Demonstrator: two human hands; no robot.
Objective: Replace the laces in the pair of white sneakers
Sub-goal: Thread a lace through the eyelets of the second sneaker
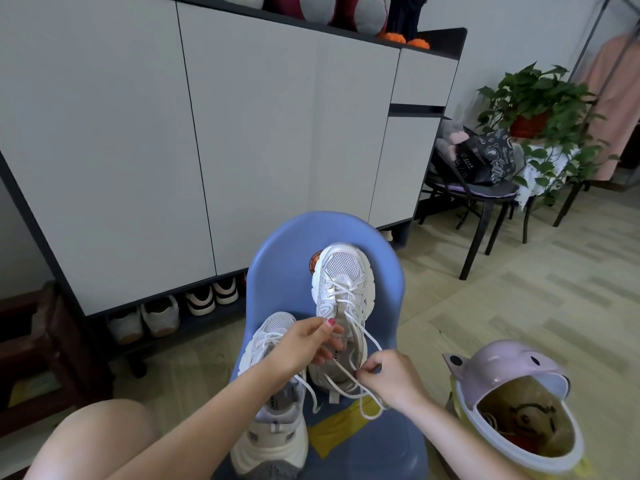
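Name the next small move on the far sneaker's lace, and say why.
Probably draw the lace through with the right hand: that hand pinches it near the far sneaker's collar, loops hang slack, and the left hand rests at the tongue, seemingly steadying it.

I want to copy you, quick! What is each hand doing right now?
Left hand: pinching the white lace above the far sneaker.
Right hand: pinching the same lace near its loose end.

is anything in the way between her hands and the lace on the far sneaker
Nothing visible. The left hand rests at the tongue of the far sneaker, and the right hand already pinches the white lace near the heel. The near sneaker lies left of them, out of the way.
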